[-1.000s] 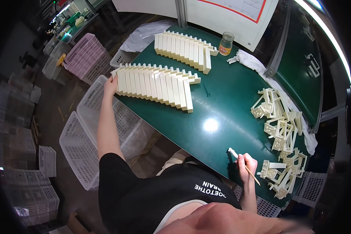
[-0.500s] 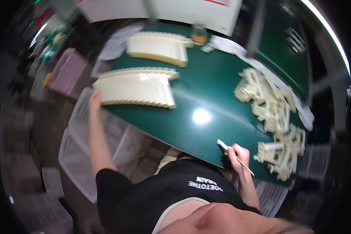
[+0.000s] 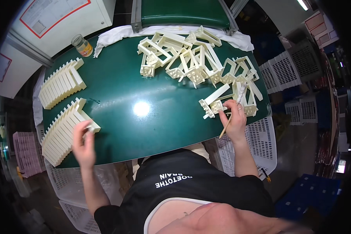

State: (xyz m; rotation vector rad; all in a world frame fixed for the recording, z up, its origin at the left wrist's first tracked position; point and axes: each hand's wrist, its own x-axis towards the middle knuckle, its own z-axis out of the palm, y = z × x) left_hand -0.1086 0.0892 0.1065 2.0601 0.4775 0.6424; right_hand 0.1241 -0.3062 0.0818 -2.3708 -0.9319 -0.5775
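Note:
My right hand is closed round a brush with a thin wooden handle and a white, wrapped-looking head pointing up and away. Its fingertips touch a cream plastic frame at the near edge of a loose pile of such frames. On the left, my left hand hovers by the right end of the nearer row of stacked cream parts. Its fingers are slightly blurred, curved and apart, with no part clearly held. A second stacked row lies farther back.
Everything sits on a green table. A glass jar stands at the back left, and white cloth lines the back edge before a green conveyor. White plastic baskets stand below the right edge, clear bins below the left.
The view has swung to the right. My left hand has left the near row's left end for its right end. My right hand has carried the brush from bare table to the pile.

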